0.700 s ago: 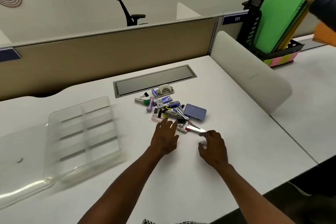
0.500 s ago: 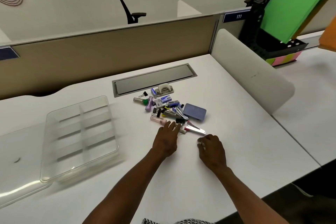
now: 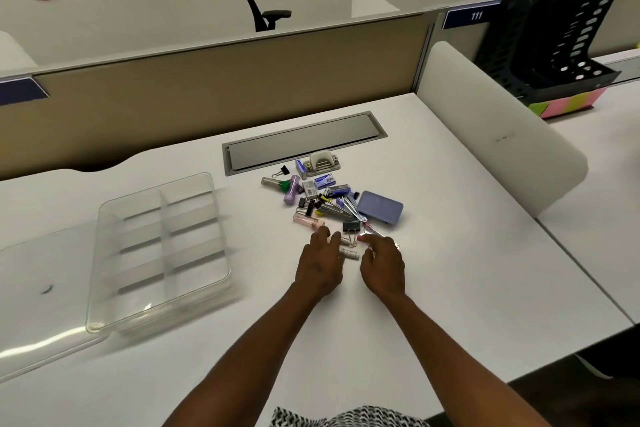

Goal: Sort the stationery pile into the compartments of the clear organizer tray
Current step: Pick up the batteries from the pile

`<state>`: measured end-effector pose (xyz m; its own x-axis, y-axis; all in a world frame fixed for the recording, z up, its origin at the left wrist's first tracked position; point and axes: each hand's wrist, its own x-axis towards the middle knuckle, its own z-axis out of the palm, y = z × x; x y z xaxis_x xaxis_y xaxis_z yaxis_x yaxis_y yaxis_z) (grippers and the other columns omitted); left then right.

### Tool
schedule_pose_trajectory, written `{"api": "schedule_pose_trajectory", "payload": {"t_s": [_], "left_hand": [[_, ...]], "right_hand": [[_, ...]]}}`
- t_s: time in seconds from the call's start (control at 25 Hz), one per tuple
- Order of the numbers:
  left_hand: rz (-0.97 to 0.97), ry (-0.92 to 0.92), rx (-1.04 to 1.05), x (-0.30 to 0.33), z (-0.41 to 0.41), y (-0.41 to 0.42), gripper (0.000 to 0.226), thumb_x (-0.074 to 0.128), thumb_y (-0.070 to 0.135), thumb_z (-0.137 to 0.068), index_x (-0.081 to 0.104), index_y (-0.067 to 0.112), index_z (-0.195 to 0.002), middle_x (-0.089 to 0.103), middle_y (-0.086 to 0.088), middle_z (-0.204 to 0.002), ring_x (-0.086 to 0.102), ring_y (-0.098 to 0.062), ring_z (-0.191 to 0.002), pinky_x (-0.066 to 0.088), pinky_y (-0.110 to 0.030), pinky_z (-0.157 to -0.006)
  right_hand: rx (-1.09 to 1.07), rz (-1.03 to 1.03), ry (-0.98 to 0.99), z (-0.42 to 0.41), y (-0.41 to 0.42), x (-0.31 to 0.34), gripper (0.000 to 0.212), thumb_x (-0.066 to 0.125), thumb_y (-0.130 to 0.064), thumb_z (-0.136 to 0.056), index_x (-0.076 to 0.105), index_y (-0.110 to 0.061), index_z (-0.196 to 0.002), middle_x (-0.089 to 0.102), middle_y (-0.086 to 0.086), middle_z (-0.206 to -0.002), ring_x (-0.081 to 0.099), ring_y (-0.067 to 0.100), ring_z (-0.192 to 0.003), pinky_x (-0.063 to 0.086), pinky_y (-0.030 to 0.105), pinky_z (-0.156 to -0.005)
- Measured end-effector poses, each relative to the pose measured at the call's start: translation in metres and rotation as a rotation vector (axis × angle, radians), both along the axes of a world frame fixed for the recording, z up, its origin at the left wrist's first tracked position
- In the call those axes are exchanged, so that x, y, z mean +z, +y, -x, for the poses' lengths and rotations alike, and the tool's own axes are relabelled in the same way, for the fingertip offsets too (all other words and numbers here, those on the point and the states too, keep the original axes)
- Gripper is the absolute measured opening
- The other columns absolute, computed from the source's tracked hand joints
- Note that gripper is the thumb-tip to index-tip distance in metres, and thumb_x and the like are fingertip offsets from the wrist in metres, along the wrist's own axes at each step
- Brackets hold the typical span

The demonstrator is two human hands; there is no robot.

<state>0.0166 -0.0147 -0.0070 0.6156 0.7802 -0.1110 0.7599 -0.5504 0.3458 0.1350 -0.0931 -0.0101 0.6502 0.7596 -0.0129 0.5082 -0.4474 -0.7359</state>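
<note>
Both hands sat at the near edge of the stationery pile. Left hand lay palm down with its fingers spread and straight, the tips beside a small white tube, gripping nothing. Right hand had its fingers bent down toward a thin red-tipped item, though whether it had pinched anything could not be told from this angle. Outward from them the pile lay still heaped together: binder clips, a purple case, small boxes, a hole punch. Well apart to the left, the clear organizer tray looked bare in every compartment. By that showing the sorting had barely begun, with the whole pile left to place.
</note>
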Motion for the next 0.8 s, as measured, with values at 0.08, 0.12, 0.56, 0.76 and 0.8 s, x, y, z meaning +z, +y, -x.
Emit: {"api": "schedule_pose_trajectory", "payload": {"t_s": [0.08,0.12,0.56,0.76,0.8], "left_hand": [[-0.026,-0.033,-0.009,0.001,0.002,0.0,0.045,0.055,0.029,-0.093,0.045,0.017,-0.135,0.038,-0.009,-0.147,0.045,-0.029,-0.123,0.046,-0.04,-0.096],[-0.041,-0.034,-0.019,0.0,0.004,0.0,0.039,0.055,0.03,-0.093,0.049,0.017,-0.13,0.046,-0.007,-0.14,0.048,-0.028,-0.117,0.048,-0.039,-0.09],[0.076,-0.276,0.087,-0.009,0.021,-0.026,0.042,0.058,0.027,-0.09,0.052,0.022,-0.131,0.058,-0.001,-0.118,0.058,-0.021,-0.101,0.049,-0.035,-0.084],[0.073,-0.213,0.064,-0.01,0.024,-0.038,0.03,0.051,0.025,-0.09,0.057,0.017,-0.119,0.057,-0.007,-0.106,0.058,-0.028,-0.091,0.048,-0.04,-0.078],[0.083,-0.259,0.099,-0.011,0.026,-0.04,0.024,0.052,0.023,-0.09,0.058,0.016,-0.112,0.057,-0.007,-0.103,0.058,-0.028,-0.088,0.048,-0.041,-0.076]], "right_hand": [[0.001,0.002,0.001,0.006,0.002,-0.002,0.034,0.056,-0.009,-0.088,0.065,-0.025,-0.117,0.063,0.004,-0.118,0.06,0.024,-0.107,0.049,0.035,-0.089],[0.011,-0.003,0.003,0.009,0.002,-0.003,0.034,0.06,-0.012,-0.087,0.065,-0.023,-0.118,0.063,0.004,-0.118,0.061,0.023,-0.106,0.048,0.032,-0.088],[0.15,-0.028,-0.039,0.012,-0.018,-0.009,0.036,0.076,-0.015,-0.075,0.07,-0.016,-0.111,0.063,0.002,-0.108,0.064,0.02,-0.091,0.052,0.031,-0.081],[0.102,-0.017,0.013,0.02,-0.011,-0.007,0.033,0.073,-0.01,-0.073,0.073,-0.019,-0.105,0.068,0.002,-0.098,0.066,0.017,-0.083,0.052,0.03,-0.079],[0.076,-0.008,0.041,0.021,-0.011,-0.005,0.032,0.072,-0.01,-0.074,0.073,-0.019,-0.105,0.07,0.001,-0.095,0.066,0.015,-0.082,0.052,0.029,-0.08]]}}
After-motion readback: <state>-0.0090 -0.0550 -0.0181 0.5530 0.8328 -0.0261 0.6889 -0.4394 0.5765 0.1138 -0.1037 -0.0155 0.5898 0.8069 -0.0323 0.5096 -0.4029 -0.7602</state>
